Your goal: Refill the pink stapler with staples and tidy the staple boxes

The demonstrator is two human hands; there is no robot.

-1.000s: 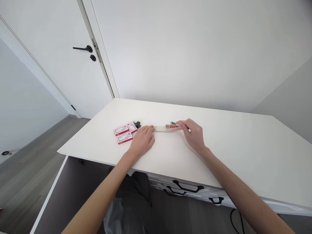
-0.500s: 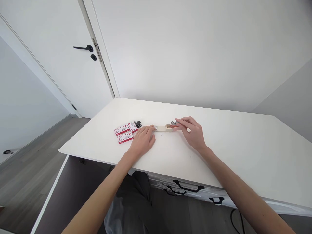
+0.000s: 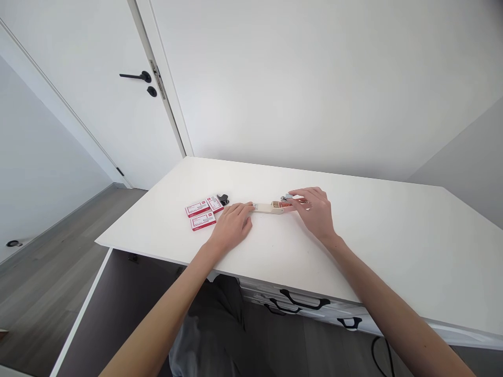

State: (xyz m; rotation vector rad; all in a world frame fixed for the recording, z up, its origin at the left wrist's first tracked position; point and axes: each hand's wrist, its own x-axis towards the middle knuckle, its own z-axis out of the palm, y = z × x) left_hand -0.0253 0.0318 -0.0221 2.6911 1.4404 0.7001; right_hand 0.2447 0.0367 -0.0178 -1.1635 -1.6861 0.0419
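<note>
A stapler lies opened out flat on the white tabletop, its cream base to the left and its pinkish arm to the right. My left hand rests on the table, its fingers closed over the left end of the base. Just above the hinge, my right hand pinches a small silvery strip of staples between thumb and fingers. The right fingers partly cover the stapler's arm. Whether the strip touches the stapler, I cannot tell.
Several red-and-white small boxes lie left of my left hand, with a black object, possibly a staple remover, behind them. The white tabletop meets a wall at the back. Black-handled drawers are below its front edge.
My right hand has moved slightly right, turning the staples in its fingers. The stapler and my left hand have shifted slightly right in the view.
</note>
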